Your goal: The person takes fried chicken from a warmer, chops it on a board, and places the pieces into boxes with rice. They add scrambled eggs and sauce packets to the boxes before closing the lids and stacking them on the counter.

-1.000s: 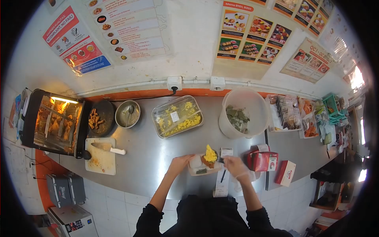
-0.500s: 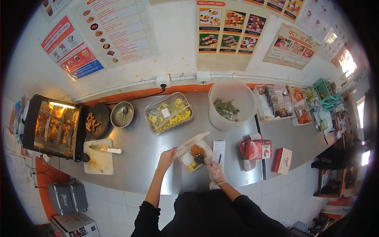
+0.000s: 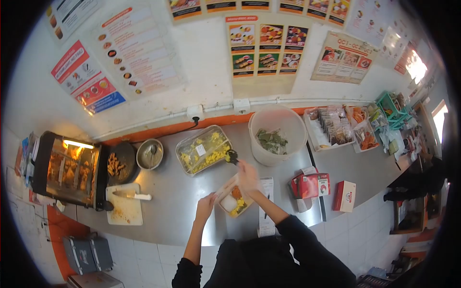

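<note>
My left hand (image 3: pixel 205 205) pinches the raised lid of a paper meal box (image 3: pixel 222 194). Inside that box are white rice (image 3: pixel 229 205), a browned fried piece (image 3: pixel 236 193) and yellow scrambled egg (image 3: pixel 239 207). Over the far side of the box, my right hand (image 3: pixel 248 176), in a clear glove and blurred, grips a black serving spoon (image 3: pixel 231 156). The spoon's head reaches the near right corner of a clear tub (image 3: pixel 184 165) of scrambled egg. A printed receipt (image 3: pixel 267 211) lies under my right forearm, with a pen (image 3: pixel 268 196) on it.
A white bucket (image 3: pixel 297 139) of green leaves stands behind the box. To the left are a knife (image 3: pixel 134 195) on a cutting board (image 3: pixel 126 217), a metal bowl (image 3: pixel 158 162), a dark pan (image 3: pixel 127 174) and a lit warmer (image 3: pixel 45 180). Red boxes (image 3: pixel 314 186) sit at right.
My right hand has lifted the spoon out of the meal box and moved it up and left to the egg tub. My left hand stays on the lid. The view has shifted slightly.
</note>
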A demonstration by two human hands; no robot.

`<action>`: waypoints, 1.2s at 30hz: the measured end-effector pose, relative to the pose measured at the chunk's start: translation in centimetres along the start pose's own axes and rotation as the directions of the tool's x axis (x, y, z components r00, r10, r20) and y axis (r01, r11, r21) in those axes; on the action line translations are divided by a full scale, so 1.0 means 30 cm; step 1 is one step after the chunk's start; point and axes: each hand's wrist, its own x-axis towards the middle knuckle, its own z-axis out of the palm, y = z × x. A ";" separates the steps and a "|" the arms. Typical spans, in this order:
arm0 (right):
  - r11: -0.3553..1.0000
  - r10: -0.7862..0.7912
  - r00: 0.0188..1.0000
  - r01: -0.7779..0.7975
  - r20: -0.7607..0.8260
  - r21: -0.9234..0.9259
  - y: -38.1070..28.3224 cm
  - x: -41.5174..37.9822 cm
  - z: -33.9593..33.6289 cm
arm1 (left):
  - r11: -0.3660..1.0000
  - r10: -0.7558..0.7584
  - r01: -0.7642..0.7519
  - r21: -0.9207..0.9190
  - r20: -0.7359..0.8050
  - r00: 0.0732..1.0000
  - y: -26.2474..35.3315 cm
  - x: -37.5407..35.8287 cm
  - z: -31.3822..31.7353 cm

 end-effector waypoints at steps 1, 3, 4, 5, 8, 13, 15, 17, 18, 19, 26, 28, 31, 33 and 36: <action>0.998 -0.044 0.999 0.043 -0.019 -0.044 0.131 0.075 0.125 | 1.000 0.001 -0.001 0.003 -0.009 1.000 0.006 -0.002 0.008; 0.969 0.007 0.997 0.011 0.072 -0.245 0.233 0.198 0.267 | 1.000 -0.014 0.014 0.015 -0.022 1.000 0.021 -0.012 0.014; 0.915 0.124 0.979 -0.050 0.162 -0.399 0.233 0.242 0.303 | 0.999 -0.020 0.021 0.032 -0.029 0.999 0.023 -0.019 0.016; 0.931 0.223 0.962 -0.161 0.158 -0.329 0.243 0.283 0.350 | 0.999 -0.022 0.023 0.045 -0.029 0.999 0.031 -0.023 0.024; 0.888 0.387 0.905 -0.314 0.176 -0.337 0.074 0.286 0.245 | 0.996 -0.080 0.082 0.027 -0.057 0.995 0.070 -0.050 0.020; 0.972 -0.233 0.869 0.227 0.437 0.067 0.081 0.112 -0.061 | 0.987 -0.157 0.158 -0.004 -0.148 0.976 0.079 -0.124 0.064; 0.971 -0.200 0.752 0.067 0.628 0.229 0.111 0.062 -0.294 | 0.986 -0.162 0.167 0.013 -0.189 0.969 0.078 -0.156 0.097; 0.980 -0.030 0.597 -0.139 0.802 0.140 0.107 0.056 -0.588 | 0.968 -0.202 0.227 0.103 -0.207 0.957 0.084 -0.177 0.132; 0.981 0.048 0.522 -0.184 0.852 0.058 0.131 0.067 -0.734 | 0.957 -0.224 0.256 0.137 -0.213 0.951 0.114 -0.185 0.143; 0.977 0.109 0.559 -0.213 0.822 0.015 0.194 0.072 -0.868 | 0.943 -0.245 0.284 0.171 -0.220 0.944 0.156 -0.194 0.149; 0.907 0.418 0.908 -0.418 0.019 0.054 0.833 0.350 -1.766 | 0.937 -0.258 0.337 0.089 -0.472 0.843 0.232 -0.246 0.350; 0.883 0.290 0.913 -0.371 -0.288 -0.287 1.029 0.496 -1.888 | 0.907 -0.357 0.420 0.026 -0.480 0.801 0.147 -0.282 0.377; 0.765 0.124 0.908 -0.344 -0.400 -0.544 1.220 0.723 -2.038 | 0.842 -0.352 0.518 0.153 -0.571 0.742 0.200 -0.252 0.427; 0.678 0.250 0.872 -0.468 -0.421 -0.566 1.106 0.873 -2.121 | 0.812 -0.239 0.519 0.268 -0.659 0.713 0.402 -0.160 0.469; 0.597 0.325 0.827 -0.555 -0.458 -0.580 1.243 1.123 -2.221 | 0.755 -0.087 0.523 0.396 -0.730 0.678 0.602 -0.058 0.502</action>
